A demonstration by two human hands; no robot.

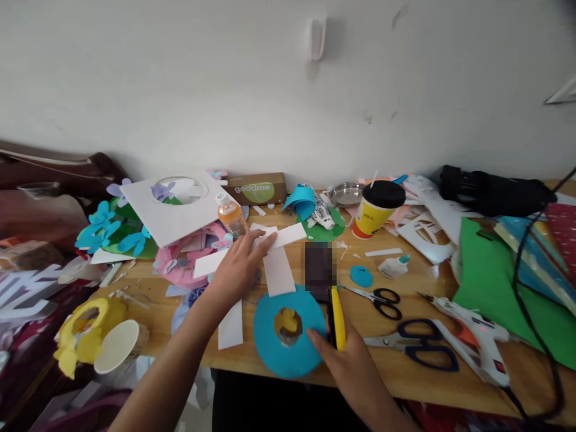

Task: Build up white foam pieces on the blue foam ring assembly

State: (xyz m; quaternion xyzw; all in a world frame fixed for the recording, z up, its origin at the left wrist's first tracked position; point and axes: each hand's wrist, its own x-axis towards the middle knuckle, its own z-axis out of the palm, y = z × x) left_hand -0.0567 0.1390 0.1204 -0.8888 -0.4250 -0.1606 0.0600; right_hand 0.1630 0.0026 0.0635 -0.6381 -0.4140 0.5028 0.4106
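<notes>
My left hand (240, 258) lies over several white strips (279, 270) that cross one another, fingers stretched out and touching them. My right hand (351, 360) is at the table's front, closed around a narrow yellow-and-black tool (338, 321), whose kind I cannot make out. The thumb rests on the right side of a flat blue ring (267, 339); other fingers are mostly hidden. Something yellow (290, 321) shows through the ring's hole. A dark, partly blurred rectangle (319, 270) stands just beyond the tool. Another white strip (231, 330) lies left of the ring.
Small scissors (387, 303), large scissors (425, 345) and a corded glue gun (481, 339) lie at right. Behind stand a yellow cup (375, 213), an orange drink bottle (230, 215) and a cardboard box (256, 188). A paper cup (117, 348) stands at the left front.
</notes>
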